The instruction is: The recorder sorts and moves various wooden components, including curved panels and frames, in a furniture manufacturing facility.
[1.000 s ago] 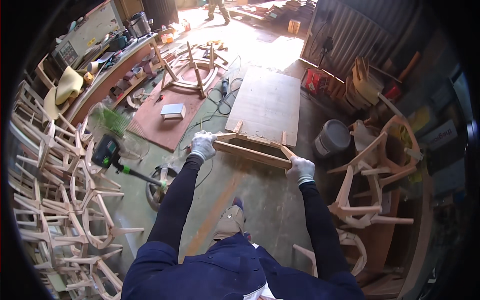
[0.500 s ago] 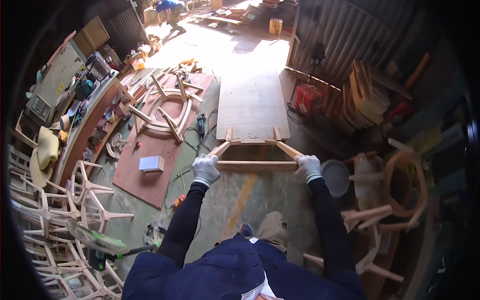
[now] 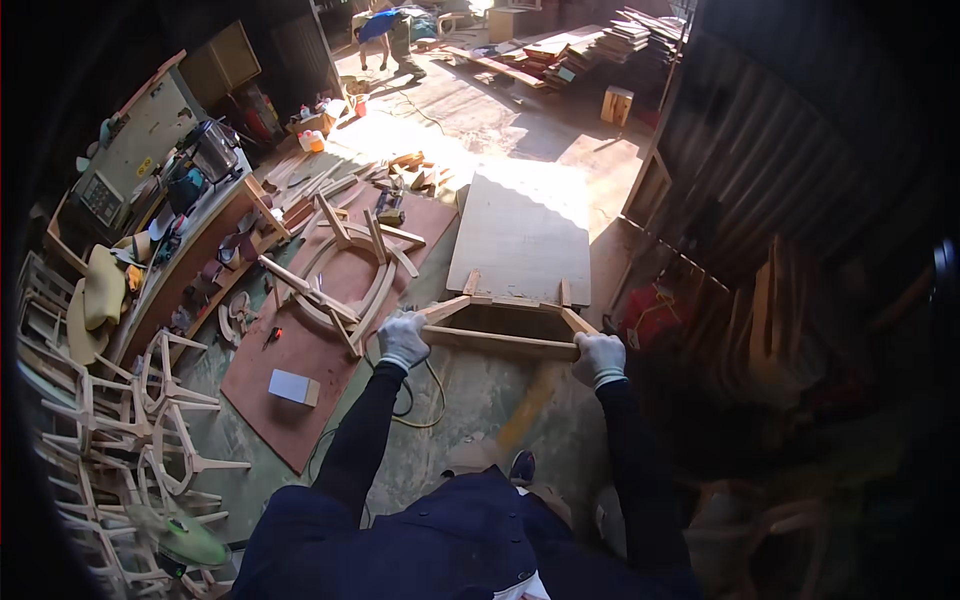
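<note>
Both my hands wear white knit gloves and grip the wooden handle frame of a flat cart. My left hand is closed round the frame's left corner, where the side bar meets the crossbar. At the right corner my right hand is wrapped the same way. Beyond the handle lies the cart's pale flat board, with nothing on it and its far end in sunlight. Short wooden brackets join the handle to the board's near edge. The cart's wheels are hidden.
Left of the cart, a curved wooden frame with legs and a white box lie on a reddish-brown board. Pale wooden chair frames crowd the left. A corrugated metal wall stands right. Far off, a person in blue bends down.
The view has shifted and turned slightly, so the floor pieces and doorway sit differently around the cart. The sunlit patch now covers only the board's far part. Both hands keep their grip.
</note>
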A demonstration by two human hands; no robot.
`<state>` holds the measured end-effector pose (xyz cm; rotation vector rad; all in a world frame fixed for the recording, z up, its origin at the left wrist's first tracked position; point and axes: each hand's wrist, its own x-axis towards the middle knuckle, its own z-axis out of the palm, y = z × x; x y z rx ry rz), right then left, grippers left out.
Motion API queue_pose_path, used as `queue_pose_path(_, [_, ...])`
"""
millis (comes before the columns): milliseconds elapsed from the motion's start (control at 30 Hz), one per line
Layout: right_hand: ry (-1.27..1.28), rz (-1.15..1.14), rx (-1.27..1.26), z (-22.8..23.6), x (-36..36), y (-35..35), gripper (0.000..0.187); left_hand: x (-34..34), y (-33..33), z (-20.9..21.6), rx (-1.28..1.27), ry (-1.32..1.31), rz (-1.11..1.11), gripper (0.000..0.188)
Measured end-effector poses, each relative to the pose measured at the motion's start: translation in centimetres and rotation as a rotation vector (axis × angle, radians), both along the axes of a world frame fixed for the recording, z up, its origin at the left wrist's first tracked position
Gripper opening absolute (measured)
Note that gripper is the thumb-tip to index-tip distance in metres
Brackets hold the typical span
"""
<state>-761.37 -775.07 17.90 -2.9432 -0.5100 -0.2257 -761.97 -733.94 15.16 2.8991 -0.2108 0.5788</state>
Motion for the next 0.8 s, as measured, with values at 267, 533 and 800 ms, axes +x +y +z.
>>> queue_pose_path(267, [-0.02, -0.015, -0.022, 1.4, 28.4, -2.0, 0.01, 27.3, -2.0, 0.9, 0.014, -0.072, -0.022, 0.017])
queue_pose_path(533, [-0.002, 0.047, -0.05, -1.5, 58.3, -3.8, 0.014, 54.5, -3.8, 0.1, -0.046, -0.019, 0.035, 0.017])
queue_pose_path(800, [0.072, 0.105, -0.203, -3.0, 84.5, -13.1, 0.016, 75.7, -14.9, -1.1, -0.072, 0.022, 0.091, 0.017])
